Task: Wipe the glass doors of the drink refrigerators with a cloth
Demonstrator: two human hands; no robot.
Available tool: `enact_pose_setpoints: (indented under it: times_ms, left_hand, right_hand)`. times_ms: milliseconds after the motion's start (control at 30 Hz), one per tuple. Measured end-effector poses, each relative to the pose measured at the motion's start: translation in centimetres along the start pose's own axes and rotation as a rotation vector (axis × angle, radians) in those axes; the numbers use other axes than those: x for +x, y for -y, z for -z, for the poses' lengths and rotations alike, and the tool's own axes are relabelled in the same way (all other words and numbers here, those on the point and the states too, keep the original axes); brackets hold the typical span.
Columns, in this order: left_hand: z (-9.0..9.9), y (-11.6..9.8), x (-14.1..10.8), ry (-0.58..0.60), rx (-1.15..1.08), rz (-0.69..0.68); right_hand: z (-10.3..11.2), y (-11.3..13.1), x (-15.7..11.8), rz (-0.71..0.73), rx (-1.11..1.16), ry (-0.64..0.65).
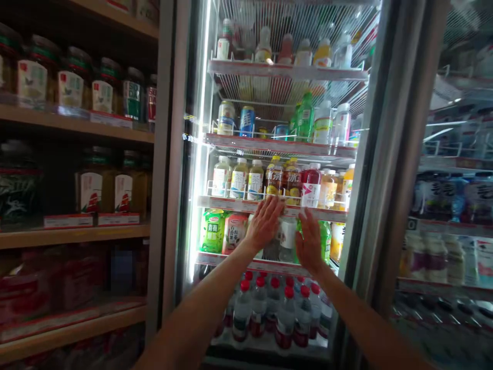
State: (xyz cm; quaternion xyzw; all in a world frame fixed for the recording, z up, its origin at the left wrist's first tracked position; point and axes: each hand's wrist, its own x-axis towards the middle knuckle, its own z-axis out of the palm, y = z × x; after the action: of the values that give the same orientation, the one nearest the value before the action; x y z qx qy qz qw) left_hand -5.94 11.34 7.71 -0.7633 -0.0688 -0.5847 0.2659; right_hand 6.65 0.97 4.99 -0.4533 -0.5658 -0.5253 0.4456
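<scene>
Both arms reach forward toward a lit drinks cooler. My left hand (265,222) is open, its fingers stretched upward and held together in front of the fourth shelf's front rail (231,204). To its right, my right hand (310,240) is also open, slightly blurred, with nothing seen in it. Between the hands a bottle with a white label (287,234) shows in part. Green bottles (325,239) are partly hidden behind my right hand. Left of my left hand stand a green tea bottle (212,230) and a pink-labelled one (233,232). Whether either hand touches anything, I cannot tell.
Tea and juice bottles (275,176) line the shelf above the hands. Red-capped bottles (242,311) fill the bottom. Wooden shelves with jars and bottles (103,87) stand left. A metal door frame (404,154) and another stocked cooler section (447,257) are at right.
</scene>
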Motion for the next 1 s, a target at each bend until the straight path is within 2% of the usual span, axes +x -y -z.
enact_pose_setpoints:
  times_ms: [100,167,300,400,467,533,567,667,733,767,833,933,1000]
  left_hand:
    - [0.7,1.0,0.1,0.036,-0.013,0.000]
    - [1.5,2.5,-0.8,0.035,0.030,0.032]
    - [3.3,6.3,-4.4,0.090,0.126,0.050]
    - [4.2,8.2,-6.7,0.095,0.192,0.073]
    - [4.4,8.5,-7.5,0.085,0.219,0.086]
    - [4.4,8.1,-7.7,0.077,0.224,0.103]
    - [4.2,7.7,-7.8,0.077,0.220,0.113]
    - [3.4,6.4,-7.8,0.064,0.199,0.179]
    - [2.6,5.4,-7.9,0.029,0.191,0.254]
    - [2.2,4.8,-8.0,0.007,0.190,0.290]
    - [1.5,3.8,-8.3,-0.020,0.194,0.332]
    - [1.3,2.4,-9.3,0.012,0.202,0.309]
    - [1.6,1.9,-10.2,0.059,0.202,0.275]
  right_hand:
    - [-1.0,2.4,2.0,0.097,0.217,0.057]
    - [-2.2,3.8,2.9,0.124,0.229,0.105]
    - [-4.8,6.3,3.7,0.044,-0.002,0.163]
    - [-6.1,6.9,3.9,0.011,-0.137,0.152]
    - [-5.6,5.5,3.4,0.086,-0.184,0.159]
    - [-3.5,2.4,2.2,0.143,-0.237,0.158]
    - [-2.0,0.3,1.3,0.119,-0.275,0.139]
    - [2.8,-5.5,-1.3,-0.188,-0.429,-0.021]
    - [4.4,-7.0,-2.8,-0.333,-0.445,-0.078]
    - [4.3,-6.6,-3.5,-0.355,-0.432,-0.094]
    - [2.8,-3.9,-4.7,-0.294,-0.369,-0.074]
    - [-0.6,1.5,-6.5,-0.076,-0.254,0.088]
    - [-1.4,3.1,-7.7,0.055,-0.213,0.181]
